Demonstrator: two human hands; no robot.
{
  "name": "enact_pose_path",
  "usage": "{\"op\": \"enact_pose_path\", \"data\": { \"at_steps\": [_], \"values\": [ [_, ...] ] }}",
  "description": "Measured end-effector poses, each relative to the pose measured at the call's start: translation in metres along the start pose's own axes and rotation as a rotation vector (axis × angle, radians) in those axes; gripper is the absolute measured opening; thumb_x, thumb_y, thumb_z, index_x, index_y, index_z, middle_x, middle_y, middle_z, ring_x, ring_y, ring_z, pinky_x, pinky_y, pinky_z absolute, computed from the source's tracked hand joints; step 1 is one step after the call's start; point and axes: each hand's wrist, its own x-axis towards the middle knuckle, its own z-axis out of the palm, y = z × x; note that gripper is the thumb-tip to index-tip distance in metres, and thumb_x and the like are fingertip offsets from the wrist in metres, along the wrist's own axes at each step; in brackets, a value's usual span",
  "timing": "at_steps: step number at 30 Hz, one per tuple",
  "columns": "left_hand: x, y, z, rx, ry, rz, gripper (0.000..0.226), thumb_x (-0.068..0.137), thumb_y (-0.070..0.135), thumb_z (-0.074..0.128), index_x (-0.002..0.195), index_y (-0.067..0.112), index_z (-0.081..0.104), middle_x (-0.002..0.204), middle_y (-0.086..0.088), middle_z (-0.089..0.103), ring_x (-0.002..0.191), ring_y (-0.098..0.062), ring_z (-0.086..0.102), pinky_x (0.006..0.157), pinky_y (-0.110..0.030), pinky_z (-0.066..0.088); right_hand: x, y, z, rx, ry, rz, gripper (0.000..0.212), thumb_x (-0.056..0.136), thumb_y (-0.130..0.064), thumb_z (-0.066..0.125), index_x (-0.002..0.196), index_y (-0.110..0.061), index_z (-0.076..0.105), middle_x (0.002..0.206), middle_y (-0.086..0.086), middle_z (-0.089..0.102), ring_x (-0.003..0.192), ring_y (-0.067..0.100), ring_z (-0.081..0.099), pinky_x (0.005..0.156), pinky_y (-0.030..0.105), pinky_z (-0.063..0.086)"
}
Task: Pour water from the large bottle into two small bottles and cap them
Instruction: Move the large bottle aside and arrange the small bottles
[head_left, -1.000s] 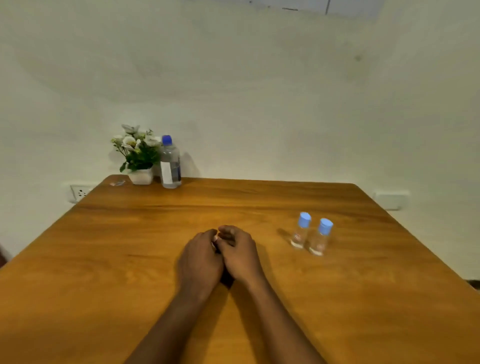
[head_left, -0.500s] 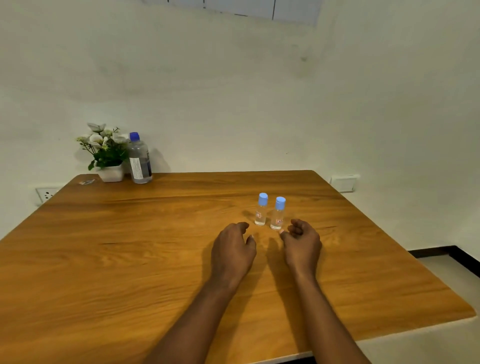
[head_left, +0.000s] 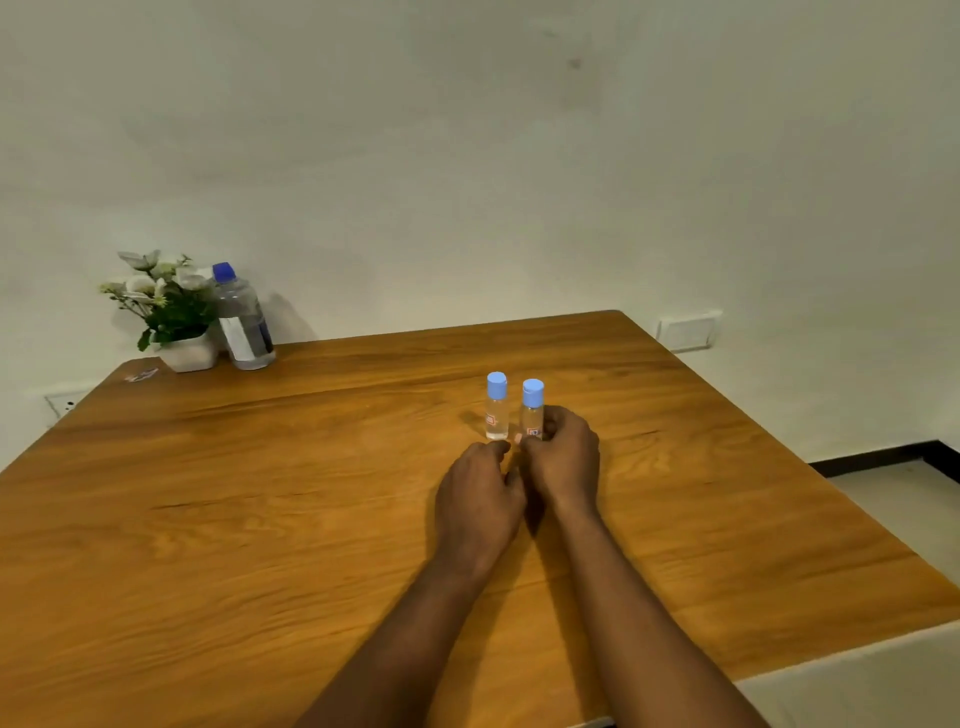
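Observation:
Two small clear bottles with light blue caps stand side by side on the wooden table (head_left: 260, 493), right of centre. My right hand (head_left: 566, 457) has its fingers and thumb closed around the lower part of the right small bottle (head_left: 532, 402). My left hand (head_left: 478, 499) rests on the table just in front of the left small bottle (head_left: 496, 410), fingers loosely curled, holding nothing. The large bottle (head_left: 241, 322), clear with a dark blue cap and a label, stands capped at the far left corner, well out of reach of both hands.
A white pot of flowers (head_left: 187, 353) stands touching the large bottle's left side, with a small wrapper (head_left: 140, 375) lying next to it. The table's right edge runs close beyond my right arm. Wall sockets (head_left: 685, 332) sit behind the table.
Both hands parted and moved forward to the small bottles. My right hand closed on the right small bottle, and my left hand came up just short of the left one. The view shifted.

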Motion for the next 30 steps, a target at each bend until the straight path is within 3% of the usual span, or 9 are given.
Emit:
{"op": "enact_pose_path", "data": {
  "at_steps": [4, 10, 16, 22, 30],
  "values": [
    [0.012, 0.023, 0.023, -0.013, -0.003, 0.026, 0.027, 0.088, 0.022, 0.054, 0.111, 0.013, 0.064, 0.108, -0.006, 0.066, 0.100, -0.024, 0.061, 0.081, -0.038, 0.049, 0.014, 0.014, -0.018, 0.057, 0.051, 0.024, 0.007, 0.073, -0.012, 0.070, 0.077, -0.017, 0.068, 0.074, -0.003, 0.071, 0.069, 0.018, 0.067, 0.064, 0.038, 0.054],
    [0.049, 0.068, 0.074, -0.009, -0.088, 0.061, 0.042, 0.089, 0.020, 0.052, 0.130, 0.012, 0.053, 0.125, -0.007, 0.059, 0.117, -0.023, 0.053, 0.095, -0.035, 0.043, 0.060, 0.047, -0.071, 0.028, 0.152, 0.039, 0.041, 0.077, -0.013, 0.077, 0.116, -0.011, 0.065, 0.100, 0.005, 0.073, 0.090, 0.018, 0.069, 0.077, 0.031, 0.054],
    [0.103, 0.085, 0.114, 0.145, -0.123, 0.087, 0.034, 0.090, 0.016, 0.046, 0.124, 0.010, 0.052, 0.121, -0.009, 0.056, 0.114, -0.027, 0.049, 0.088, -0.037, 0.043, 0.126, 0.067, -0.084, -0.046, 0.127, -0.003, 0.031, 0.079, -0.022, 0.078, 0.106, -0.009, 0.068, 0.095, 0.004, 0.072, 0.086, 0.018, 0.066, 0.074, 0.026, 0.047],
    [0.181, 0.091, 0.159, 0.281, -0.083, 0.116, 0.031, 0.093, 0.024, 0.045, 0.122, 0.014, 0.051, 0.121, -0.007, 0.056, 0.111, -0.024, 0.048, 0.081, -0.036, 0.044, 0.218, 0.077, -0.056, -0.082, 0.116, -0.040, 0.030, 0.084, -0.026, 0.073, 0.109, -0.011, 0.068, 0.102, 0.005, 0.072, 0.085, 0.017, 0.062, 0.076, 0.026, 0.045],
    [0.277, 0.096, 0.210, 0.285, -0.049, 0.163, 0.030, 0.093, 0.025, 0.046, 0.120, 0.014, 0.051, 0.122, -0.007, 0.054, 0.115, -0.026, 0.045, 0.078, -0.037, 0.042, 0.337, 0.093, -0.020, -0.122, 0.119, -0.046, 0.031, 0.083, -0.032, 0.073, 0.108, -0.015, 0.066, 0.108, 0.005, 0.071, 0.098, 0.024, 0.066, 0.077, 0.027, 0.043]
  ]
}}
